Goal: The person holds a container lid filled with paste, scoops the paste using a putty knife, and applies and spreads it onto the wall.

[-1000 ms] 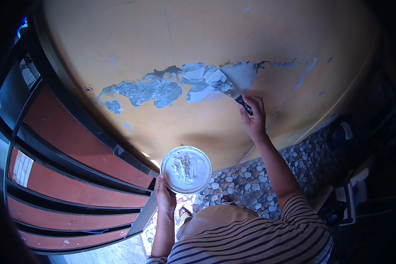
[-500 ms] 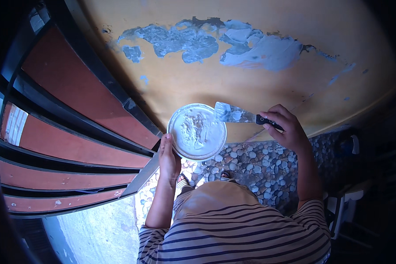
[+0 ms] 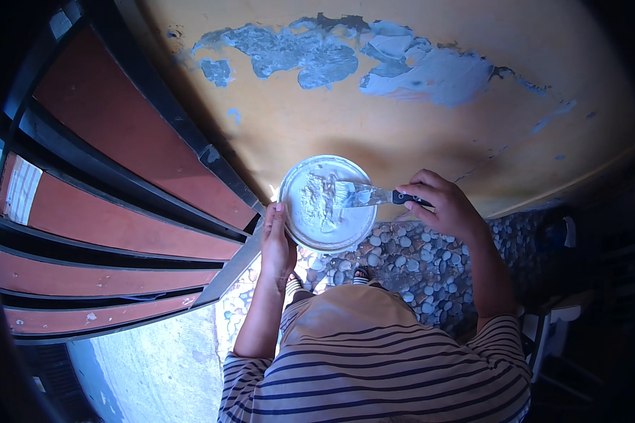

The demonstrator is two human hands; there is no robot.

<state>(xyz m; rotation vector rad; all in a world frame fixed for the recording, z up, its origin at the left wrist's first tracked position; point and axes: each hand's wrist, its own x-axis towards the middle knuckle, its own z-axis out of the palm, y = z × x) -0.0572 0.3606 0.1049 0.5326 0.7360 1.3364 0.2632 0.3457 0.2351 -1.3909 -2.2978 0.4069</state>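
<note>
A round white tub [image 3: 294, 227] of pale filler paste [image 3: 316, 197] is held in my left hand [image 3: 278, 243], which grips its left rim and side. My right hand [image 3: 440, 205] is closed round the black handle of a putty knife [image 3: 363, 195]. The knife's wide metal blade, smeared with white, reaches over the tub's right rim, its tip at the paste. Ahead, the yellow wall [image 3: 416, 134] carries a long patch of bare grey and smoothed whitish filler [image 3: 430, 74].
A red-brown slatted gate [image 3: 120, 225] with dark frame bars stands close on my left. Underfoot is a pebble-patterned floor [image 3: 430, 271], with a pale concrete strip [image 3: 155, 359] beyond the gate. At the lower right stands a white object [image 3: 554, 324], partly in shadow.
The putty knife has moved left and slightly down, from the tub's rim to over the paste. The tub has shifted slightly right and up in view.
</note>
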